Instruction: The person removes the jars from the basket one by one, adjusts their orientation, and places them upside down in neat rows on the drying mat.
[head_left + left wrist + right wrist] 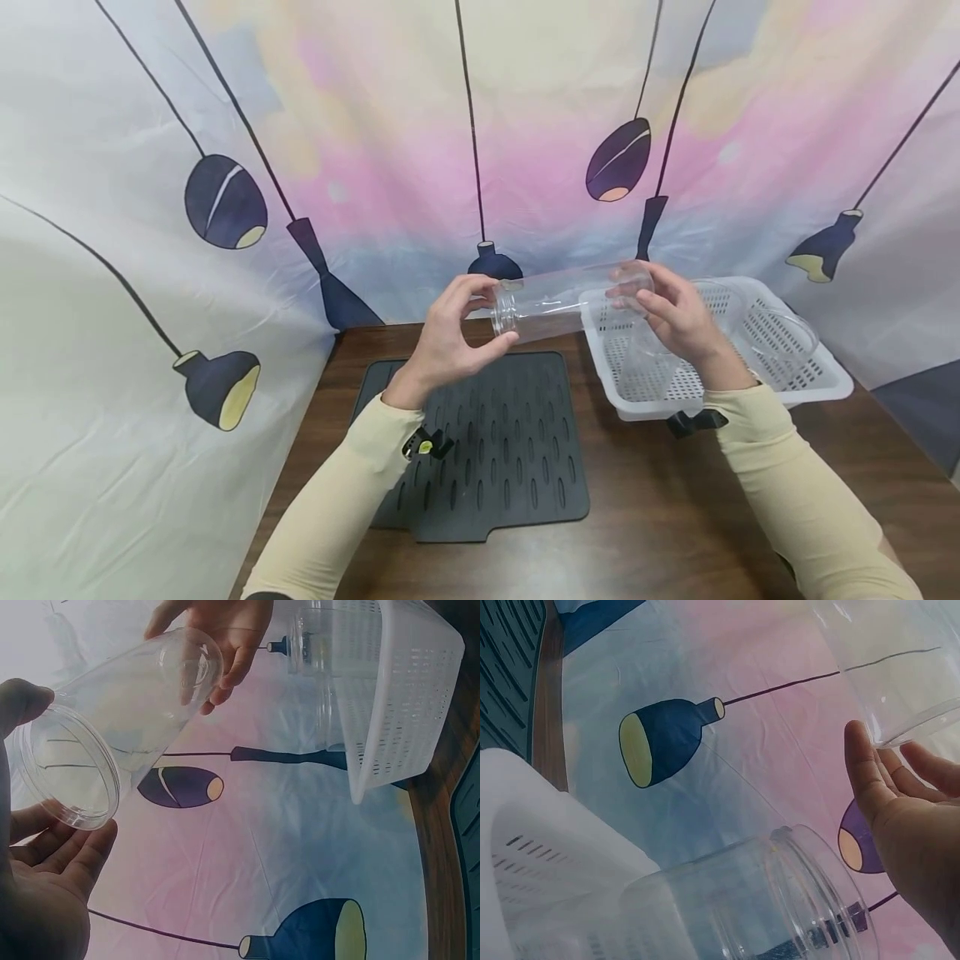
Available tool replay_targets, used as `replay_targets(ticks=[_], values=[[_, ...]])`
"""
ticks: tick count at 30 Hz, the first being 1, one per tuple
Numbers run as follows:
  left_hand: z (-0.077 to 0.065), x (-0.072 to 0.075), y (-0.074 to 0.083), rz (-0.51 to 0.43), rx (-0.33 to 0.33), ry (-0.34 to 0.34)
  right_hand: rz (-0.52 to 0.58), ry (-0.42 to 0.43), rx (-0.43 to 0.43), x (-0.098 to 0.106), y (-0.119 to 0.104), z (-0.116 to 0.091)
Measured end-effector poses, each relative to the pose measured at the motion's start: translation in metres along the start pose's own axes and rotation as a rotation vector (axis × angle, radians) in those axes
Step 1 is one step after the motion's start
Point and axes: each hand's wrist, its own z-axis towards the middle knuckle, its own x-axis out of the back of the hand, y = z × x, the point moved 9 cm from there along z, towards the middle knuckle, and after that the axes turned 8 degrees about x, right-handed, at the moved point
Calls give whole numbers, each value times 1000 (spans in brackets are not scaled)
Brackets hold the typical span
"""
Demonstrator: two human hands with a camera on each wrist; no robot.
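Observation:
A clear plastic jar [551, 302] with a threaded open mouth is held sideways in the air between both hands. My left hand [459, 337] grips the mouth end, thumb on one side of the rim and fingers on the other, as the left wrist view shows. At the base end, my right hand [671, 312] holds the jar with thumb and fingers around it. Through the clear wall, some right fingers show behind the base. No lid covers the mouth [71, 769] in the left wrist view.
A white perforated basket [626, 404] stands on the wooden table [637, 508] at the right, with more clear jars [780, 333] in it; one jar [742, 900] sticks out past its rim. A dark grey ridged mat [502, 450] lies below the hands. A printed curtain [405, 150] hangs behind.

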Motion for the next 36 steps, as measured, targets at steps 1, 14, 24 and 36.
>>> replay_targets(ticks=[1,14,24,36], values=[[-1,-1,0,-6,3,-1,8,0,-4,0,1,-1],[-2,-4,-1,-20,-2,-22,216,141,75,1,7,-2],[-2,-3,0,-18,-12,-26,256,218,120,2,8,0],[-3,0,16,-36,39,-36,250,248,114,3,12,0]])
